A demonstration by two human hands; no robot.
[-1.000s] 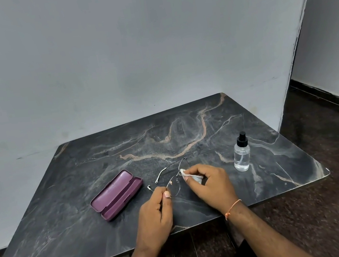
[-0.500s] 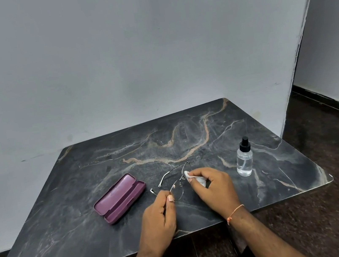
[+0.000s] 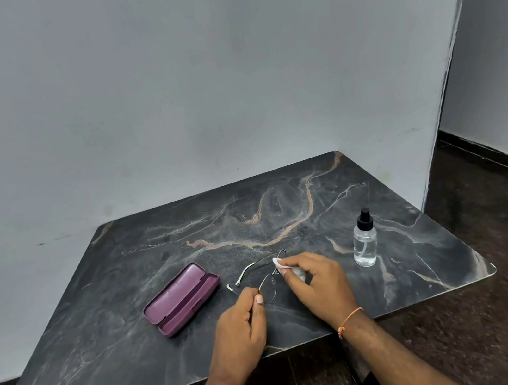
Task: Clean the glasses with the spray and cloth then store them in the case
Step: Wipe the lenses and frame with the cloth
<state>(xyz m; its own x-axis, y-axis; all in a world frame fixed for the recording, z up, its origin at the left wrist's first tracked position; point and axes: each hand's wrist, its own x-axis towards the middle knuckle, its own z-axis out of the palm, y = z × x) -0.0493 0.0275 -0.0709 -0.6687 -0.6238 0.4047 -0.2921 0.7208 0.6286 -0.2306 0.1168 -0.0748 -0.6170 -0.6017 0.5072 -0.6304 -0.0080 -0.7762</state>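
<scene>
We judge the glasses [image 3: 265, 285] light and fragile: our left hand [image 3: 240, 334] pinches the rim, our right hand [image 3: 318, 282] pinches the cloth [image 3: 278, 262].

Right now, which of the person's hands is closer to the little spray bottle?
The right hand, wiping the glasses with the cloth, is nearer the spray bottle; the left hand sits farther away, toward the case.

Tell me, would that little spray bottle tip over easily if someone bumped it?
Probably yes: the spray bottle stands tall and narrow on the smooth marble table. It looks like light clear plastic, only partly filled. Being round, it would likely roll once down.
</scene>
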